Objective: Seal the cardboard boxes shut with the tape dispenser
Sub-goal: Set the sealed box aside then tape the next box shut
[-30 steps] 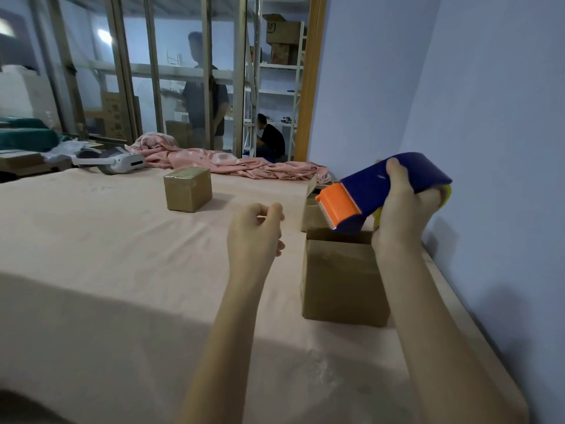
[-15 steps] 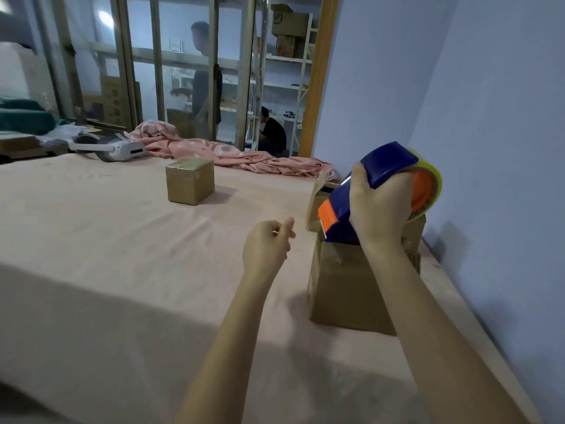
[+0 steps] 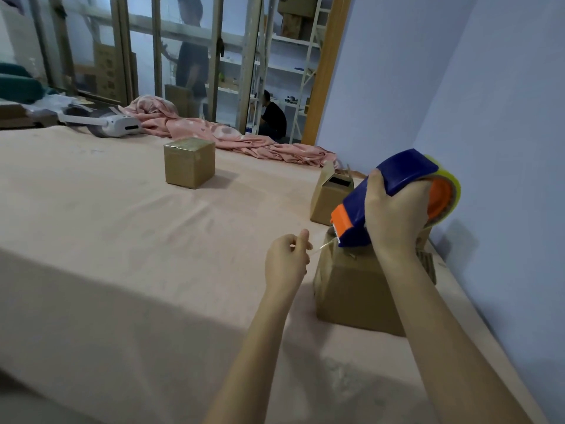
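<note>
Head view: tape drawn over nearest box.
Right hand (image 3: pixel 394 218) gripping tape dispenser (image 3: pixel 394 185) above cardboard box (image 3: pixel 357 289); left hand (image 3: pixel 286 261) pinching tape end (image 3: pixel 325 244) beside it. Tape likely thin, sticky, limp; best held taut by its edge.

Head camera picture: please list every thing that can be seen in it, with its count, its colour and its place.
cardboard boxes: three, brown; one under the dispenser, one open behind it, one taped at mid table.
tape dispenser: one, blue and orange, above the near box.
tape strip: one, clear, from the dispenser to the left hand.
table cloth: one, pale pink, over the table.
crumpled cloth: one, pink, far table edge.
headset: one, white, far left.
people: two, dark clothes, behind the glass.
left hand: pinches the tape.
right hand: grips the dispenser.
</note>
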Tool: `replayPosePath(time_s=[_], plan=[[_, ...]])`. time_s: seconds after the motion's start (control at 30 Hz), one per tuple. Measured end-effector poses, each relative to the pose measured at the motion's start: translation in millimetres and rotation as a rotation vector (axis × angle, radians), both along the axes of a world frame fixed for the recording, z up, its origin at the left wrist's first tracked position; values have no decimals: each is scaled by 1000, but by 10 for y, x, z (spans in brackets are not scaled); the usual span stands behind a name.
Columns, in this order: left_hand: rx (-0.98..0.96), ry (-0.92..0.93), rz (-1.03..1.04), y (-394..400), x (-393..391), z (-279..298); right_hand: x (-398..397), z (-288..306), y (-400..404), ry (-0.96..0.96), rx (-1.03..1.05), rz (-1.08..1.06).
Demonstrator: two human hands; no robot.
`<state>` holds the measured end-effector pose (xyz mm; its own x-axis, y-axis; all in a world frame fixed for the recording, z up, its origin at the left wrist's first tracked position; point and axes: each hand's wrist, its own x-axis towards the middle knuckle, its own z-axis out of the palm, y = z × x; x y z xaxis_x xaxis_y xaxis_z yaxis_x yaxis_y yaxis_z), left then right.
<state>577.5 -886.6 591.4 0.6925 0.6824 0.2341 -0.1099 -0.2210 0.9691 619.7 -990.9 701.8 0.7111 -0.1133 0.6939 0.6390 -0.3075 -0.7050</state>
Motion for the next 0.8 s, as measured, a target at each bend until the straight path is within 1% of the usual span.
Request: replayPosePath(time_s=[0.07,0.17,0.27,0.4,0.5,0.57,0.63,0.8], plan=[[-45,-14,-1,-38,9,-25,8,-1,8,4,-8,1],[-84,-77,59,-59,-9,17,24,22,-4,39,13,22],[-103,-171,60,-39,-74,142,48,86,-73,93,139,58],[-174,-283,-52,-47,-196,378,64,222,-179,125,324,122],[-323,-342,-158,-129,-268,567,61,314,-243,131,423,148],[-444,-355,-255,-185,-305,674,50,355,-279,130,490,170],[-516,-340,-337,-223,-332,737,36,381,-304,125,536,183],[-503,-280,-370,-291,-355,730,85,334,-306,138,591,175]])
